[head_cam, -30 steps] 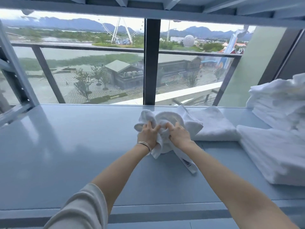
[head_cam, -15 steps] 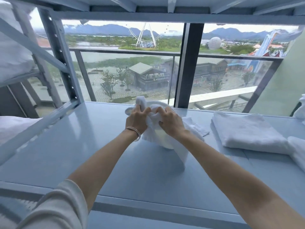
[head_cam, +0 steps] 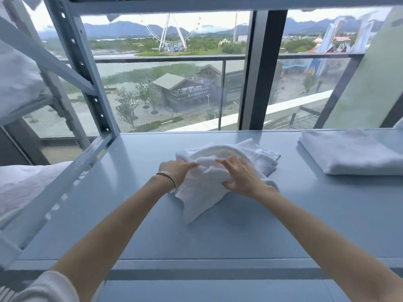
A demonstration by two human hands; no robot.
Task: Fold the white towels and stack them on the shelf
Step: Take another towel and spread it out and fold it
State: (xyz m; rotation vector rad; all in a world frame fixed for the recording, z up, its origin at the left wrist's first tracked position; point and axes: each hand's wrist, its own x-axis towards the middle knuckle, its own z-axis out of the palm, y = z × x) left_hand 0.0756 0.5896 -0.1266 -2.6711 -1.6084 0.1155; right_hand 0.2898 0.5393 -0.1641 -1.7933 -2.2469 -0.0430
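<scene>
Where the frame begins at the bottom left, a pale sleeve [head_cam: 46, 287] covers the upper part of one arm, and both bare forearms reach up toward the middle of the picture over the grey-blue shelf [head_cam: 135, 225]. At the centre, the left hand [head_cam: 177, 171], with thin bangles [head_cam: 171, 179] on its wrist, grasps the left side of a crumpled white towel [head_cam: 202, 192], fingers curled into the cloth. The right hand [head_cam: 239, 177] grips the same towel from the right, thumb tucked under a fold and fingers laid over the top. The towel lies bunched on the shelf, one corner trailing down toward the lower middle, its far part spread flat toward the centre right. Well apart from it, at the right edge, a folded towel [head_cam: 353, 153] rests flat on the shelf. At the left, beyond the shelf's metal rail [head_cam: 58, 192], white bedding [head_cam: 19, 186] shows. Farther back, a perforated upright [head_cam: 87, 68] stands at upper left, and behind it a window [head_cam: 174, 83] fills the top, showing a building, water and a Ferris wheel.
</scene>
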